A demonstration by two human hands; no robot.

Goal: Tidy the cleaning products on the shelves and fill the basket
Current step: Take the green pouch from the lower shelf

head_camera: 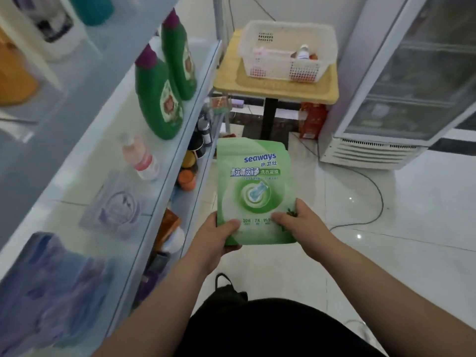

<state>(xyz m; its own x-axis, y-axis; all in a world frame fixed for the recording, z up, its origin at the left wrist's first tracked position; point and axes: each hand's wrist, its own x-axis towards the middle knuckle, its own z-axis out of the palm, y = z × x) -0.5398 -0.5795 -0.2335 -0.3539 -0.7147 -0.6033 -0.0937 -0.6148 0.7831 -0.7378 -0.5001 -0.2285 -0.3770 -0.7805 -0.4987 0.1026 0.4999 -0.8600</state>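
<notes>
Both my hands hold a green laundry pouch (253,184) upright over the floor. My left hand (219,238) grips its lower left corner and my right hand (298,222) pinches its lower right corner. Straight ahead, a white plastic basket (327,34) sits on a small yellow table (275,92), with a small bottle and a few packets inside. To my left the white shelf (164,176) carries two green bottles (159,99), a small pink bottle (140,158), a clear pouch (113,204) and purple packs (51,287).
A glass-door fridge (401,81) stands at the right, with a black cable (371,207) curling across the white tiled floor. A red box (313,119) leans beneath the table. Lower shelf levels hold cans and boxes. Upper shelf holds orange and white containers.
</notes>
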